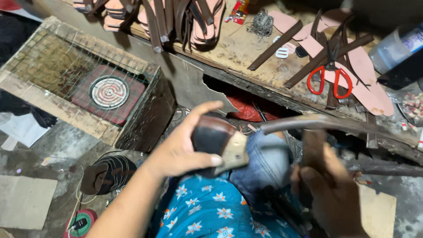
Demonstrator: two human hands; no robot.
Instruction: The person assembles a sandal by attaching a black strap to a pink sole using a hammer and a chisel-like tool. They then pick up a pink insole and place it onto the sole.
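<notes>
Two hands: left hand (183, 147) pinches a dark sole (216, 139); right hand (335, 194) fisted round a strap (315, 147)

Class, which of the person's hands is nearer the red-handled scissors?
Right. The right hand is below the red-handled scissors; the left hand, gripping the sandal sole, is farther left.

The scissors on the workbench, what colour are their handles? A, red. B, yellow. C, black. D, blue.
A: the scissors lying on the wooden workbench among pink sole cut-outs and brown straps have bright red loop handles.
</notes>
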